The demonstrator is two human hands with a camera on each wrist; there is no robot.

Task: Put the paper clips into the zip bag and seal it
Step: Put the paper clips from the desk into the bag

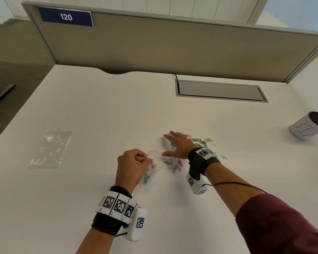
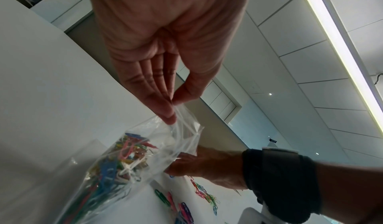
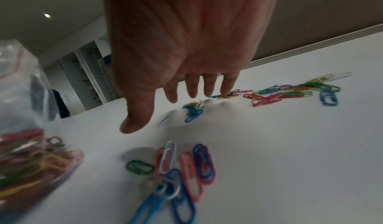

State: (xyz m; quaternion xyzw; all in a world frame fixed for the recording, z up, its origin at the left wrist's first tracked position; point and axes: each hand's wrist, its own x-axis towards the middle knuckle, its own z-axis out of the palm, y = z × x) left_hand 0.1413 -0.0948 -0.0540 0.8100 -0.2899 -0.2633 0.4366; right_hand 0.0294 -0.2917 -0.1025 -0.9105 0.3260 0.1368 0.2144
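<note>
My left hand [image 1: 134,165] pinches the rim of a small clear zip bag [image 1: 153,163] and holds it open above the white desk; in the left wrist view thumb and fingers [image 2: 165,111] nip the plastic [image 2: 182,129], and coloured clips [image 2: 116,165] lie inside. My right hand [image 1: 174,144] hovers flat with fingers spread over loose coloured paper clips [image 1: 200,141], holding nothing. More clips [image 1: 176,165] lie between the hands. In the right wrist view the fingers [image 3: 192,88] hang just above a small clip cluster [image 3: 192,111]; a nearer bunch [image 3: 182,170] lies below.
A second, empty zip bag [image 1: 50,149] lies flat at the left. A white cylindrical cup [image 1: 309,128] stands far right. A grey cable hatch [image 1: 220,90] sits in the desk [image 1: 99,107] near the partition wall. One stray clip [image 1: 223,157] lies right of my right wrist.
</note>
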